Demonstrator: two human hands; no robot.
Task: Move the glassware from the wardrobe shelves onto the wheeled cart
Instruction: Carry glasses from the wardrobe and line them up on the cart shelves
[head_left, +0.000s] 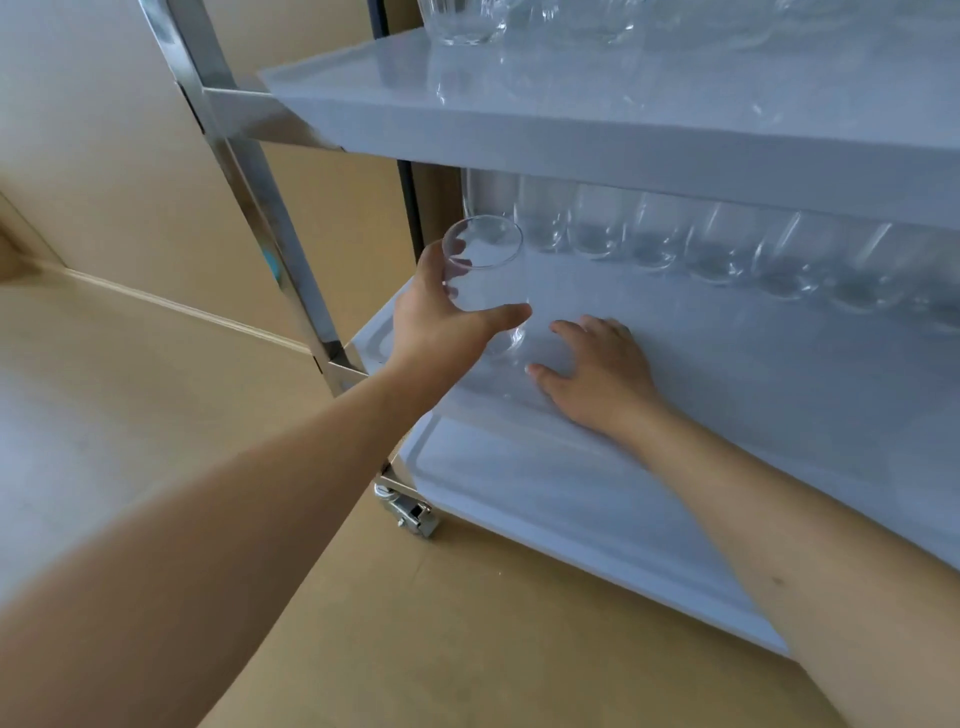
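The left hand (441, 317) curls round a clear stemless glass tumbler (485, 280) just above the white cart shelf (727, 395) — placing step. The right hand (597, 374) lies flat, fingers spread, beside it. Next: lower gently, short of the back row of glasses (727, 249).

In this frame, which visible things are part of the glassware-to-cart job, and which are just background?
Job:
- clear glass, held by left hand
- right hand, flat on middle cart shelf
- row of glasses at the shelf's back
- glasses on top shelf

Background:
- caster wheel
- floor
- wall
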